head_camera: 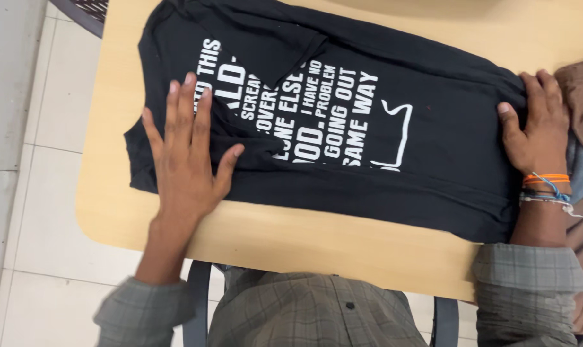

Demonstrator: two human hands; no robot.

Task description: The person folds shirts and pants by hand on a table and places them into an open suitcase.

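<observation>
The black T-shirt (368, 148) with white lettering lies flat across the pale wooden tabletop (291, 241), running from the upper left of the frame to the right edge, with its sleeves already turned in over the body. My left hand (185, 154) rests palm down on it at the left of the frame, fingers spread wide over the folded-in part near the print. My right hand (539, 132) lies at the right edge of the frame, fingers laid on the cloth's end with the thumb apart; I cannot tell whether it pinches the fabric or only presses it. Neither hand closes around anything that I can see. Just beside my right hand sits a heap of brown cloth (580, 103), touching the shirt's end. White floor tiles (41, 128) show at the left.

I judge that I am in the smoothing and pinning stage of a fold, with the sides in and the length still whole. The next move, as I see it, calls for holding one end steady while the other is lifted evenly, so that the folded sleeves do not slip out.
</observation>
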